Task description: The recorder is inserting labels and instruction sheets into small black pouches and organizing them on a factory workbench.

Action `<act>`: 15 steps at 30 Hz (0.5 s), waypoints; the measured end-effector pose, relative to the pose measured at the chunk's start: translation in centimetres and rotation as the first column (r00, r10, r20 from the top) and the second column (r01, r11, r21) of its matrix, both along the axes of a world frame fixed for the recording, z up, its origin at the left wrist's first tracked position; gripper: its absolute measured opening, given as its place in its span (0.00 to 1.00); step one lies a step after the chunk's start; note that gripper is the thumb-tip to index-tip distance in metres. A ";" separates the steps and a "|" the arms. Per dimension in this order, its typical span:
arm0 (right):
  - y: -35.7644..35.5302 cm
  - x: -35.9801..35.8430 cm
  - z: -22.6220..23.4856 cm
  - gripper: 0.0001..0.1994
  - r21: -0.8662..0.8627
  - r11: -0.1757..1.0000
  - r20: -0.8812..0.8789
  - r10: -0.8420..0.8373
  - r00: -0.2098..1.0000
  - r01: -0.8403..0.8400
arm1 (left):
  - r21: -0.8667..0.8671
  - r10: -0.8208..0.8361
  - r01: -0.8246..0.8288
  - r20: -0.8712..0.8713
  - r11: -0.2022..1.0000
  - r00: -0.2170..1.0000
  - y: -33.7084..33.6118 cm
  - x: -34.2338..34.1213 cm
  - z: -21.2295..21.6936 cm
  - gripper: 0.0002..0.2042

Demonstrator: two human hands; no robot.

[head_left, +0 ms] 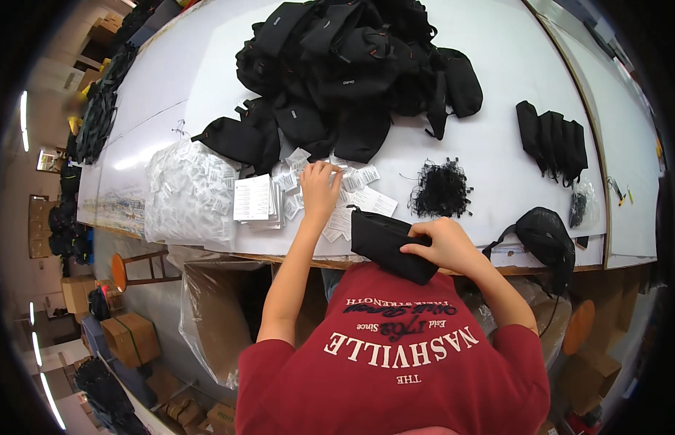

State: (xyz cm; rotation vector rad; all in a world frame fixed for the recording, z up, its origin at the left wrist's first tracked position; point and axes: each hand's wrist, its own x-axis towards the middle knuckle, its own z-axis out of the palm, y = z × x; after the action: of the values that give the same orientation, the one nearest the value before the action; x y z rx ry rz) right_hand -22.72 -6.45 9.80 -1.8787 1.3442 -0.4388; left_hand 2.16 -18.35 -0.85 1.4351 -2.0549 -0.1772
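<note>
Black pouch [387, 245] lies at the near edge of the white surface [497, 87], just in front of the person's red shirt [395, 362], and is gripped at its right end by the right hand [440, 245], whose fingers are curled over the fabric with the thumb closed against it. Left hand [320, 190] is stretched farther out over the surface, fingers bent down and pressed together onto a scatter of small white paper tags [352, 185]; whether it has one pinched cannot be told. Just left of that hand sits a stack of white printed cards [253, 197], and further left a heap of small clear packets [185, 194] reaches the near left edge of the surface. A tangle of black cord loops [441, 190] lies to the right of the tags, well clear of both hands. A large pile of black bags [352, 65] occupies the far middle of the surface. At the right, a short row of folded black pouches [553, 139] stands apart from the pile, and a rounded black bag [546, 235] with a strap hangs over the near right edge. Below the surface on the left are a clear plastic sack [210, 319] and cardboard boxes [131, 337] on the floor.
</note>
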 end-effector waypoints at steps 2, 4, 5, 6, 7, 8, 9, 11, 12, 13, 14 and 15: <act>-0.6 -0.3 -0.5 0.13 -0.165 0.986 -0.037 0.020 0.999 -0.026 | 0.086 -0.023 0.048 -0.277 0.995 0.961 0.6 -1.2 2.4 0.03; -0.9 -0.5 -0.4 0.12 -0.365 0.926 -0.114 0.057 0.992 -0.095 | 0.129 -0.061 0.135 -0.463 0.982 0.884 2.2 -2.6 6.6 0.04; -1.2 -0.6 -0.3 0.11 -0.404 0.906 -0.179 0.059 0.982 -0.128 | 0.145 -0.077 0.214 -0.631 0.966 0.772 3.0 -3.2 8.3 0.04; -1.5 -0.5 -0.1 0.10 -0.475 0.871 -0.193 0.038 0.980 -0.128 | 0.113 -0.179 0.313 -0.620 0.943 0.764 3.7 -3.4 9.5 0.05; -1.9 -0.3 0.2 0.10 -0.542 0.830 -0.206 0.016 0.978 -0.128 | 0.147 -0.263 0.406 -0.560 0.902 0.786 4.1 -3.3 10.0 0.06; -2.3 -0.2 0.5 0.10 -0.540 0.831 -0.209 0.019 0.978 -0.131 | 0.106 -0.357 0.436 -0.420 0.894 0.834 4.1 -3.3 10.2 0.06; -2.6 -0.2 0.9 0.10 -0.602 0.789 -0.183 0.011 0.983 -0.121 | 0.072 -0.439 0.472 -0.266 0.879 0.858 4.1 -3.4 10.3 0.07; -2.8 0.0 1.6 0.09 -0.661 0.743 -0.157 0.000 0.988 -0.105 | 0.031 -0.314 0.346 -0.346 0.938 0.884 3.8 -3.3 10.5 0.09; -2.8 0.0 1.9 0.09 -0.684 0.726 -0.143 -0.037 0.989 -0.072 | 0.002 -0.188 0.209 -0.427 0.978 0.885 3.6 -3.1 10.6 0.11; -3.1 0.1 2.2 0.08 -0.709 0.704 -0.129 -0.071 0.989 -0.042 | -0.048 -0.126 0.117 -0.467 0.992 0.875 3.4 -2.2 9.7 0.20; -3.1 0.2 2.7 0.09 -0.729 0.684 -0.126 -0.098 0.987 -0.025 | 0.004 -0.063 0.090 -0.685 0.996 0.726 3.5 -2.1 8.6 0.25; -3.2 0.5 2.8 0.09 -0.732 0.681 -0.127 -0.097 0.987 -0.027 | 0.063 0.012 0.079 -0.852 0.995 0.523 3.7 -2.1 7.8 0.30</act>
State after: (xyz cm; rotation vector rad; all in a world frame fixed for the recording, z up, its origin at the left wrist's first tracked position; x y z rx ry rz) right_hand -22.22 -9.60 12.64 -2.5876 1.4254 -0.9900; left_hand 0.03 -14.60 6.95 1.0111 -1.2274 -0.8398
